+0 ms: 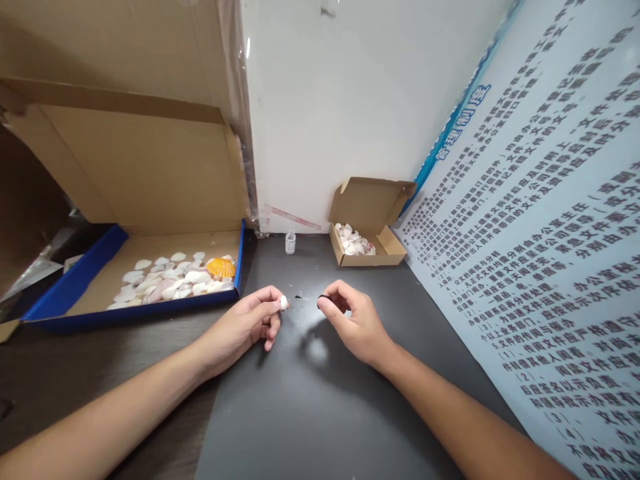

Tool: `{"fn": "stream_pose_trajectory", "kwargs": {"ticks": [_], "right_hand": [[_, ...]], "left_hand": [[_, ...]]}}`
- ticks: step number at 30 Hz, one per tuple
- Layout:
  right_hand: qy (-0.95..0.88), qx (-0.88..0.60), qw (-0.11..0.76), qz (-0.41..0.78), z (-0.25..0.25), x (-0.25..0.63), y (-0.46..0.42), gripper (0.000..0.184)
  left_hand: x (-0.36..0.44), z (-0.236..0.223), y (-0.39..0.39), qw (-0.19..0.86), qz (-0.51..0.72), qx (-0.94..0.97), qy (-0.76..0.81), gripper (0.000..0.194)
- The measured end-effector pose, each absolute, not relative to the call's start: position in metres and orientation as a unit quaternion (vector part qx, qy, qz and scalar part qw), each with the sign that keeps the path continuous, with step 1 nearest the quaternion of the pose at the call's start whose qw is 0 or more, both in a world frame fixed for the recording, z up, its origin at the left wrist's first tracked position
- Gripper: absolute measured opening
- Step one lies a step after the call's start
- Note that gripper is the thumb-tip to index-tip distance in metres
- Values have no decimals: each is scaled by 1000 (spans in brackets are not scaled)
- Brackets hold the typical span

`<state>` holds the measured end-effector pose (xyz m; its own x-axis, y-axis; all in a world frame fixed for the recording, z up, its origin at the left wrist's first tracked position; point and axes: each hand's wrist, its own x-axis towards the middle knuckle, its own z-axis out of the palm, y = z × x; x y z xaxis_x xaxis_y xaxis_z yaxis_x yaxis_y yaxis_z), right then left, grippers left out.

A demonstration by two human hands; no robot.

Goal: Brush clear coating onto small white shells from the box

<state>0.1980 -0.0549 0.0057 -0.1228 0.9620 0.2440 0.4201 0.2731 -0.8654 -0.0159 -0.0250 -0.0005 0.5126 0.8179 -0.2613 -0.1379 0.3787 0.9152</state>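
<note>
Between the thumb and forefinger of my left hand (253, 317) is a small white shell (284, 303). My right hand (355, 320) pinches a small, dark, rounded thing (325, 298); its kind is too small to make out. The two hands are apart, held above the dark grey mat (280, 413). A tiny black scrap (299, 297) lies on the mat between them. Beyond the hands stands a small clear bottle (290, 243) with a white label, upright near the wall.
At left, an open blue-edged cardboard box (150, 319) holds many pale shells (170, 280) and one orange scallop shell (221, 267). A smaller open cardboard box (367, 259) with white shells (353, 239) stands at the back right. A printed board (540, 220) borders the right side.
</note>
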Motion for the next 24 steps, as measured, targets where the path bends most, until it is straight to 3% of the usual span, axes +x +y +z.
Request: {"fn": "stream_pose_trajectory", "kwargs": {"ticks": [24], "right_hand": [[-701, -481, 408, 332, 6, 197, -57, 17]], "left_hand": [[-16, -2, -24, 747, 340, 433, 373, 21]]}}
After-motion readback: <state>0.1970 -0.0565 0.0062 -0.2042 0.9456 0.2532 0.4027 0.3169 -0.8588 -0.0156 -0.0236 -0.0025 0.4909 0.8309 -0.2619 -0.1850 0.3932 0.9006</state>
